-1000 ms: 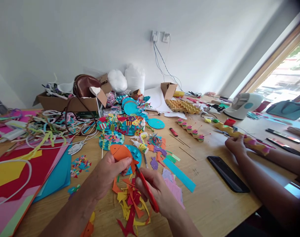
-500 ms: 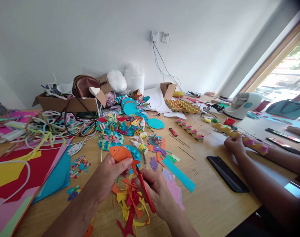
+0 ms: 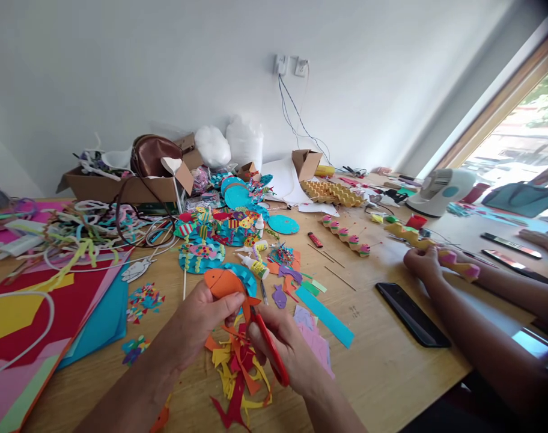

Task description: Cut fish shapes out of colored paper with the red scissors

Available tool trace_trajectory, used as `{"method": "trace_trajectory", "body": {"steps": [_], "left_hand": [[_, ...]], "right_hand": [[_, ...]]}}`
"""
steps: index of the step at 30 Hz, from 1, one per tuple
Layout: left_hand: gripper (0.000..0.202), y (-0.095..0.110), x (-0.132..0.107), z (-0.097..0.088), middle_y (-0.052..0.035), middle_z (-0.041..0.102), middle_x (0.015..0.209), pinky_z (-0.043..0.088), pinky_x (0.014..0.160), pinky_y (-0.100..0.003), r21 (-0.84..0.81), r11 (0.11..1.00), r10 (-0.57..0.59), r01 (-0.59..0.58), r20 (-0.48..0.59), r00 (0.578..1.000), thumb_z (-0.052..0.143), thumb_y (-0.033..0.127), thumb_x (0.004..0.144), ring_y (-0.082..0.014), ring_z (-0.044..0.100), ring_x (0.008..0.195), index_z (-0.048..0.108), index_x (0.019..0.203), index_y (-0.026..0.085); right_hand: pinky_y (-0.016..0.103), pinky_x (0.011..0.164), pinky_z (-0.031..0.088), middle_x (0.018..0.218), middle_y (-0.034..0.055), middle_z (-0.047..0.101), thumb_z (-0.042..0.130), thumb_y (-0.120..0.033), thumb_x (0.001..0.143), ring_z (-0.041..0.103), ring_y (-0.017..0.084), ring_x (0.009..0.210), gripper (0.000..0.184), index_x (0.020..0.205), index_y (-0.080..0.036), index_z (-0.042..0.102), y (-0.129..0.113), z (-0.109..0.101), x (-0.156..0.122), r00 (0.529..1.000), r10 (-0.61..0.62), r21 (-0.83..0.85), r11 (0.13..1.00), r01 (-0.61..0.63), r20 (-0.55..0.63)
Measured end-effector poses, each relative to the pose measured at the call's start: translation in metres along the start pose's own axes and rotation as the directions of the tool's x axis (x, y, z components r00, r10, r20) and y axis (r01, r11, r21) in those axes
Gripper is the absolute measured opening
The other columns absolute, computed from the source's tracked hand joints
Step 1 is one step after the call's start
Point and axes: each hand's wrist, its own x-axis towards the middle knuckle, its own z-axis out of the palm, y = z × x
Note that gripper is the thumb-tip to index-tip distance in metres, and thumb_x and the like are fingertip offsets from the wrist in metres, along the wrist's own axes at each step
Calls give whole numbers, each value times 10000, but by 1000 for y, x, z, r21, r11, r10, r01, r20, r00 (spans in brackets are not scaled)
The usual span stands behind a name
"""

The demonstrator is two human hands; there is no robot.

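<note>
My left hand (image 3: 202, 322) pinches an orange paper fish (image 3: 226, 282) just above the wooden table (image 3: 391, 373). My right hand (image 3: 287, 346) is closed round red-handled scissors (image 3: 269, 346), whose blades meet the fish's tail. Below both hands lies a heap of orange, yellow and red paper scraps (image 3: 240, 373). A teal paper disc (image 3: 249, 276) lies right behind the fish.
Another person's hands (image 3: 425, 261) at the right hold a yellow and pink egg-carton caterpillar (image 3: 454, 258). A black phone (image 3: 411, 313) lies beside them. Coloured paper sheets (image 3: 35, 319) cover the left. Glue bottles (image 3: 255, 264), fish decorations, cardboard boxes (image 3: 125, 186) and a small white fan (image 3: 440, 189) stand farther back.
The orange fish has shifted slightly right and turned in my left hand while the scissors work at its tail. The other person's hands have moved a little left.
</note>
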Motion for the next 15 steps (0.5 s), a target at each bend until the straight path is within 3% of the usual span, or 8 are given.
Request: {"method": "trace_trajectory", "body": {"steps": [6, 15], "left_hand": [[209, 4, -1, 4, 65, 465, 535, 354, 512, -226, 16, 1000, -6, 6, 3, 1000, 590, 300, 732, -97, 408, 524, 484, 584, 198], [199, 6, 0, 4, 64, 464, 529, 367, 519, -237, 65, 997, -35, 34, 14, 999, 587, 331, 720, -104, 417, 525, 493, 600, 202]], "right_hand": [[208, 458, 257, 553, -60, 369, 507, -434, 885, 359, 90, 491, 345, 646, -190, 460, 1, 0, -2, 1000, -6, -22, 1000, 5, -24], [210, 431, 215, 517, -73, 325, 536, -451, 880, 303, 83, 457, 384, 614, -195, 432, 5, 0, -3, 998, -31, -46, 999, 29, -47]]}}
